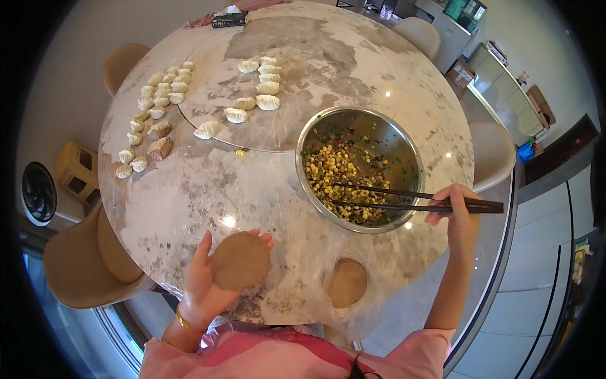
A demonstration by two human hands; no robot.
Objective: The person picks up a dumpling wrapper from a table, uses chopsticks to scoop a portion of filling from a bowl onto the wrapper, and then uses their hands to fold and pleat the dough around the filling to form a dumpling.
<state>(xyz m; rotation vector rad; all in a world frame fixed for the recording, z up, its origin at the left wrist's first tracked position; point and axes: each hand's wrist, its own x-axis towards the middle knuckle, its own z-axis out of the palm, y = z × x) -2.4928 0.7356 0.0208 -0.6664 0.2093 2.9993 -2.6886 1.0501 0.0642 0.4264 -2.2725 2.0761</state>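
A round brown dumpling wrapper [241,261] lies flat across the palm of my left hand [210,279], palm up over the near side of the table. My right hand [455,206] grips a pair of dark chopsticks [426,201]. Their tips are in a chopped filling [338,175] of corn kernels, greens and dark bits, inside a stainless steel bowl [414,163]. Between my arms, more brown wrappers [347,283] rest on a clear plastic bag at the table's near edge.
Rows of pleated dumplings [163,90] sit at the far left of the round marble-patterned table [284,189]. Others [268,87] stand farther back in the middle. Near the far edge is a tissue box [229,19]. Chairs [490,154] surround the table.
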